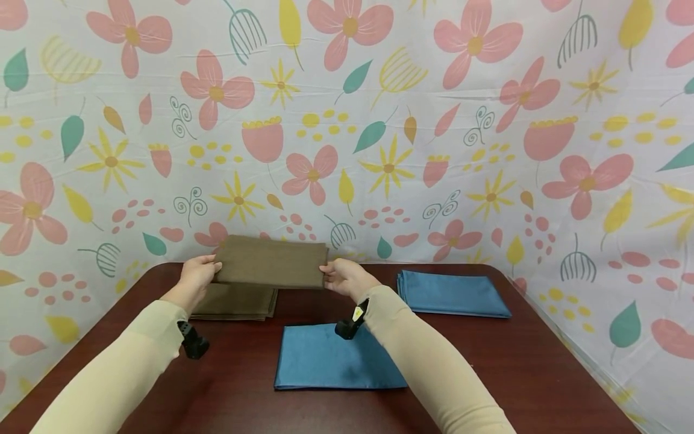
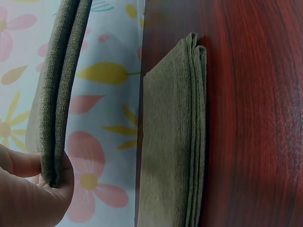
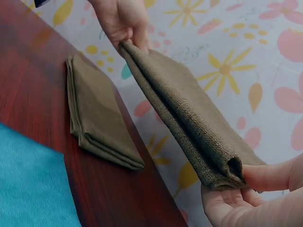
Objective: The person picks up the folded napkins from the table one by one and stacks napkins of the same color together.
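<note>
Between both hands a folded brown cloth (image 1: 271, 263) is held up off the table, its layers showing along the lower edge. My left hand (image 1: 197, 276) pinches its left end, thumb on one face and fingers on the other, as the left wrist view also shows. At the opposite end my right hand (image 1: 347, 277) pinches the corner in the same way. Below and slightly left, a second folded brown cloth (image 1: 234, 302) lies flat on the table, partly hidden in the head view by the raised one. The two cloths are apart.
A folded blue cloth (image 1: 331, 358) lies at the middle of the dark wooden table (image 1: 233, 386), partly beneath my right forearm in view. Another folded blue cloth (image 1: 452, 293) lies at the back right. A flower-patterned sheet (image 1: 347, 132) hangs behind the table.
</note>
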A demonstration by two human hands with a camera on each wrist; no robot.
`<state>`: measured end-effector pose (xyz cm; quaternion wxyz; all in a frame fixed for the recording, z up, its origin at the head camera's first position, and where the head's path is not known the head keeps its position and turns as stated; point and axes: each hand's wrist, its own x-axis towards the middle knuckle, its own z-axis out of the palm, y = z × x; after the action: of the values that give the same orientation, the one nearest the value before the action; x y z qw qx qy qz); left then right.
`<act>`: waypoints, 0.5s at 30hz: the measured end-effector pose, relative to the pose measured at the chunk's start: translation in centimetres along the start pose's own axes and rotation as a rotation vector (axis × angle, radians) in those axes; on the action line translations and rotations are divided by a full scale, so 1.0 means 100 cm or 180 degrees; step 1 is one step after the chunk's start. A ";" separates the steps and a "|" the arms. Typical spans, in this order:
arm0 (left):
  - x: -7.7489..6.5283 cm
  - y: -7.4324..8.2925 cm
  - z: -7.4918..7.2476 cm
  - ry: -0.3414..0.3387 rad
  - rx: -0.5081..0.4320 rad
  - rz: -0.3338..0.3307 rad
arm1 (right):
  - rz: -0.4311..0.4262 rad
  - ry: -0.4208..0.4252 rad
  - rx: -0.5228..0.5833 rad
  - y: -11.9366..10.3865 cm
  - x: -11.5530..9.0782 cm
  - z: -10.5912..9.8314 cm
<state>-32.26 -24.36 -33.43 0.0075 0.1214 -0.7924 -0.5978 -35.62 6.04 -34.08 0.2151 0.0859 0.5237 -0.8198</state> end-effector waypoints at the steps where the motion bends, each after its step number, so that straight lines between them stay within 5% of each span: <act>1: 0.001 -0.001 -0.002 -0.0001 0.0003 -0.0001 | 0.0001 -0.0005 0.0009 0.001 0.001 0.001; 15: 0.001 -0.008 -0.025 -0.0224 0.0088 0.0005 | 0.0035 -0.0059 0.0005 0.012 0.006 0.012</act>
<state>-31.82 -26.91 -33.50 -0.0215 0.0997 -0.8005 -0.5906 -35.47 4.40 -34.79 0.2244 0.0813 0.5205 -0.8198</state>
